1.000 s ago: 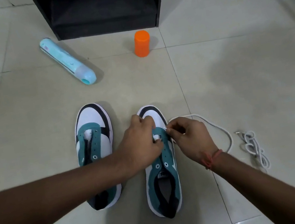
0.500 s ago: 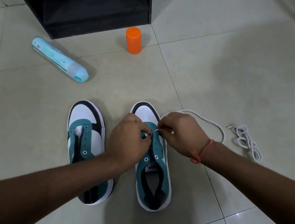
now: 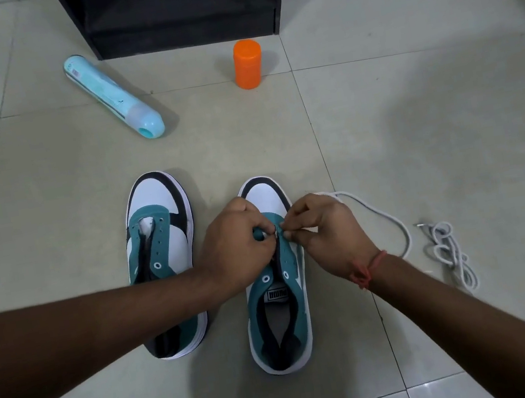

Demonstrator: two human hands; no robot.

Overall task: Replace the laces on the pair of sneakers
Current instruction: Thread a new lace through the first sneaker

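Both hands stay at the right sneaker's [image 3: 277, 304] front eyelets. I see left hand [image 3: 239, 247] pinching the eyelet flap, right hand [image 3: 326, 233] pinching the white lace [image 3: 392, 215]. Left sneaker [image 3: 159, 237] unlaced, spare lace [image 3: 451, 254] on floor.

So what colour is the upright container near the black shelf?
Orange, plain all over; the head view shows it clearly.

one head-worn wide-angle view, steeply down and forward, close above the tiled floor [image 3: 413, 111]
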